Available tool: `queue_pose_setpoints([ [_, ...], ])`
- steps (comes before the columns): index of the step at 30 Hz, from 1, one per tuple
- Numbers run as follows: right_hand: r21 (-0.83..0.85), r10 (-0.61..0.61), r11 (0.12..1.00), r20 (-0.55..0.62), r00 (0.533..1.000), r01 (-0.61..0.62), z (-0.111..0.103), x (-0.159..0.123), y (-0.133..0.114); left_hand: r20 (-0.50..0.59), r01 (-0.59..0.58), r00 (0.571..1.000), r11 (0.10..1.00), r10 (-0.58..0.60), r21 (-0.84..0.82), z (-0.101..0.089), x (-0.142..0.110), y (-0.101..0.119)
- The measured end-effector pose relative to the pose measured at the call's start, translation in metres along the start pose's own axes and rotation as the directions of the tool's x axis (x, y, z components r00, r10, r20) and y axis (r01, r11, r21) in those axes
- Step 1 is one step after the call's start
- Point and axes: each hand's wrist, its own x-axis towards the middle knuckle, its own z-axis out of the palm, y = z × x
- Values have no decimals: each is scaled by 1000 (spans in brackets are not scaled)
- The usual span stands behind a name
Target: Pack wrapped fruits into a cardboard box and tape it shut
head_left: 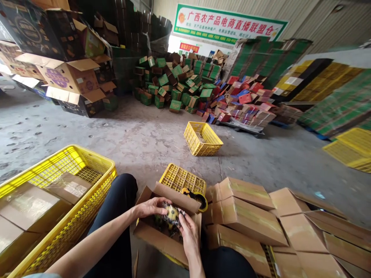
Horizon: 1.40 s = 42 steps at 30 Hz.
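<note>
Between my two hands is a small yellowish item in clear plastic wrap [171, 214], dark around its edges; its exact kind I cannot make out. My left hand [152, 207] pinches it from the left, and the fingers of my right hand [188, 228] close on its right side. Both hands are above an open cardboard box [162, 241] whose flaps stand up. More wrapped pieces lie inside that box, partly hidden by my hands. A yellow and black tape dispenser [198, 199] rests by the far flap, on an upturned yellow crate [181, 175].
A large yellow crate [111, 170] holding closed cartons stands at my left. Stacked taped cartons [246, 216] rise at my right. Ahead on the concrete floor sits another yellow crate [203, 150]. Heaped green boxes [175, 104] and red boxes [245, 98] lie farther back.
</note>
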Motion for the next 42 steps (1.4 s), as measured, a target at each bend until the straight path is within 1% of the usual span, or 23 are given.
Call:
queue_pose_setpoints([
  [2, 7, -16, 1000, -24, 1000, 16, -1, 0, -2, -5, 59, 998, 998, -59, -32, 0, 2, -2],
  [4, -1, -28, 1000, -29, 999, 28, -3, 1, -2, 2, 143, 990, 989, -143, -47, 0, 4, -5],
  [6, -8, -38, 999, -13, 999, 38, -6, 3, 0, 38, 227, 973, 973, -226, -48, 0, 6, -8],
  [8, -29, -51, 998, 10, 999, 51, -8, 5, 4, 62, 270, 962, 962, -267, -44, 0, 8, -11],
  [10, -74, -75, 994, 35, 997, 78, -10, 7, 7, 54, 259, 965, 965, -256, -39, 2, 7, -12],
  [13, -140, -128, 980, 75, 989, 138, -11, 6, 9, 31, 202, 979, 979, -201, -24, 4, 4, -13],
  [16, -158, -167, 971, 98, 981, 181, -12, 4, 10, 22, 169, 985, 985, -169, -22, 4, 2, -15],
  [19, -174, -174, 966, 104, 979, 191, -13, 4, 11, -5, 134, 991, 991, -134, -28, 2, 2, -17],
  [22, -148, -153, 975, 78, 985, 163, -13, 4, 11, -48, 100, 994, 995, -101, -29, 3, 3, -16],
  [25, -73, -102, 992, 58, 993, 106, -10, 2, 11, -81, 76, 994, 997, -78, -28, 4, 2, -12],
  [28, 21, -45, 999, 55, 997, 44, -8, 0, 10, -95, 77, 992, 997, -78, -8, 4, 1, -11],
  [30, 49, -13, 999, 59, 998, 10, -8, -2, 10, -90, 88, 992, 996, -86, 14, 4, 1, -11],
  [35, -27, 60, 998, 54, 997, -58, -14, -5, 13, -27, 58, 998, 995, -56, 83, 6, 0, -10],
  [38, -59, 51, 997, 69, 996, -47, -15, -5, 16, -4, 64, 998, 997, -64, 52, 7, 0, -10],
  [42, -36, 24, 999, 82, 996, -21, -14, -3, 18, -36, -5, 999, 999, 6, 31, 3, 0, -14],
])
